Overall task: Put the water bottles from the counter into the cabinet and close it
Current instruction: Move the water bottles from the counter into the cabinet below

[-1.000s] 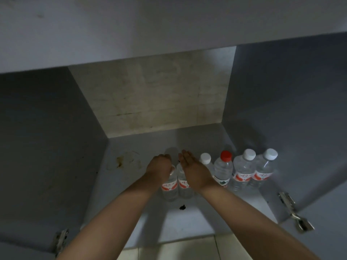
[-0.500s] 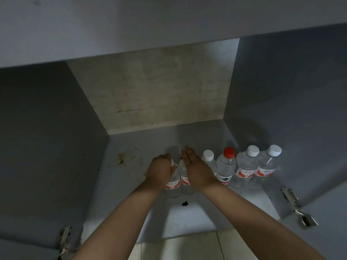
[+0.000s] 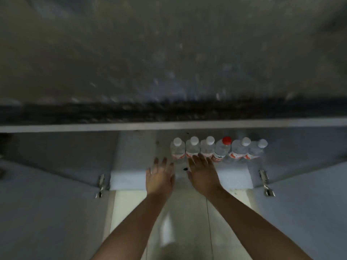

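Hands (image 3: pixel 159 177) released bottles (image 3: pixel 217 150), withdrawn; red-white labels, text blurred, perhaps unreadable

Left hand (image 3: pixel 159 180) and right hand (image 3: pixel 203 175) both reaching forward, fingers spread (holding nothing), forearms extended

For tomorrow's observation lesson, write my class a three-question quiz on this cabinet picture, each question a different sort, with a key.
1. How many water bottles stand in the row on the cabinet floor?
2. True or false: the red-capped bottle stands at the left end of the row.
3. Multiple choice: the left hand and right hand are A) each gripping a bottle, B) open and empty, C) on the doors.

Key: 1. six; 2. false, it is fourth from the left; 3. B.
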`<state>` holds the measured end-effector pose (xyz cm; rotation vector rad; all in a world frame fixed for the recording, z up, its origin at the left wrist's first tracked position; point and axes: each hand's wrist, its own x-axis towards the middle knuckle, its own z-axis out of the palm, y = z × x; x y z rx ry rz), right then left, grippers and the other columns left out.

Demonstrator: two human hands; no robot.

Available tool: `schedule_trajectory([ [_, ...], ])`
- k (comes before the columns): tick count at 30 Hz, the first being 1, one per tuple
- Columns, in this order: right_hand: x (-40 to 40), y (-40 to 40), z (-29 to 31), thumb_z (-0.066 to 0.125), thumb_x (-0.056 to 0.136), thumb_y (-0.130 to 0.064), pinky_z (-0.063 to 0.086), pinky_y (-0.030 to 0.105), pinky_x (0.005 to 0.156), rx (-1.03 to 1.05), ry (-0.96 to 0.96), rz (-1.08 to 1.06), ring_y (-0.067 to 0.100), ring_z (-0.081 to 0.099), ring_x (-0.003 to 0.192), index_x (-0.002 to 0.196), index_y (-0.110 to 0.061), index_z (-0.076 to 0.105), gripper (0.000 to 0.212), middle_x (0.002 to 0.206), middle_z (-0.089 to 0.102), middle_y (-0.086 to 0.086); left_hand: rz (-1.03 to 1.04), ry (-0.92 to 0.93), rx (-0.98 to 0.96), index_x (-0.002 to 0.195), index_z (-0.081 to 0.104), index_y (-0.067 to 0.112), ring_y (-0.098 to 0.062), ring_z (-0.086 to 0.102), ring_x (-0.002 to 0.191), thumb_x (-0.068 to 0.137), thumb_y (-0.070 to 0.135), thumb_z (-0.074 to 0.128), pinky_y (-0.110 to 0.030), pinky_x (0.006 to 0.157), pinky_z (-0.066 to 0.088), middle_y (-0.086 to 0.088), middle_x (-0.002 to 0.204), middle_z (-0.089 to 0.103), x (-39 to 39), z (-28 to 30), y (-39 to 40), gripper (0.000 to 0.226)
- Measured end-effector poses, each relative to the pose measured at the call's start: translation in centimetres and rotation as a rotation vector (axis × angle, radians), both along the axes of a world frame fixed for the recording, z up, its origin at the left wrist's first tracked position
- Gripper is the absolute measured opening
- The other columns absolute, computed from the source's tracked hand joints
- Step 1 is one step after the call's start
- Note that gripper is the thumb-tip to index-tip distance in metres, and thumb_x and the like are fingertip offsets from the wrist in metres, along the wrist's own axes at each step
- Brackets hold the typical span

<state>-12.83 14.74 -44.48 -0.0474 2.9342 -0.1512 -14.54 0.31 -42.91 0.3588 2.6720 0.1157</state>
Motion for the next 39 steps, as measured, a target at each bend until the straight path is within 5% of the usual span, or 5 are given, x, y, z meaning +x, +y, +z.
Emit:
schedule_trajectory([
  [5,6.7,-2.4,8.5,0.034,0.070,-0.038,0.061,0.043,0.066,0.050,-0.203,0.081,0.024,0.076,0.085,0.082,-0.014,0.080,0.053,0.090,0.079,0.007,0.081,-0.160,-0.028,0.151,0.009,0.028,-0.023,-0.012,0.149,0.102,0.039,0.024,-0.041,0.122,0.004,0.005,0.162,-0.004,7.1,9.7,-3.2,0.052],
  [13,13.1,-5.2,26.3,0.059,0.065,-0.042,0.061,0.035,0.061,-0.033,-0.189,0.169,0.020,0.077,0.080,0.078,-0.016,0.079,0.035,0.087,0.079,0.003,0.159,-0.156,-0.055,0.150,0.016,0.028,-0.022,-0.007,0.150,0.099,0.048,0.029,-0.039,0.122,0.005,0.006,0.162,-0.001,13.1,28.3,-7.1,0.056],
  [20,13.2,-5.3,37.2,0.023,0.097,-0.035,0.060,0.042,0.068,-0.127,0.311,0.103,0.026,0.075,0.088,0.092,-0.008,0.074,0.059,0.095,0.077,0.010,0.069,0.218,0.020,0.099,0.076,0.021,-0.032,0.072,0.100,0.071,0.051,0.037,-0.047,0.073,0.059,-0.004,0.108,0.076,12.6,38.4,-9.8,0.056],
  [31,2.6,6.1,45.3,0.072,0.071,-0.014,0.055,0.052,0.085,-0.090,0.495,-0.204,0.041,0.068,0.102,0.103,0.006,0.070,0.037,0.108,0.071,0.026,0.043,0.403,0.158,0.145,0.034,0.026,-0.026,0.011,0.149,0.096,0.041,0.046,-0.043,0.120,0.017,0.001,0.159,0.023,1.4,44.3,-4.4,0.053],
  [39,-12.4,17.5,46.1,0.058,0.090,-0.026,0.039,0.043,0.106,-0.102,0.267,-0.443,0.032,0.040,0.131,0.134,-0.003,0.044,0.052,0.141,0.045,0.016,0.134,0.288,0.053,0.149,0.024,0.026,-0.023,0.006,0.150,0.099,0.042,0.038,-0.040,0.121,0.014,0.004,0.160,0.016,-10.7,43.3,2.5,0.054],
])
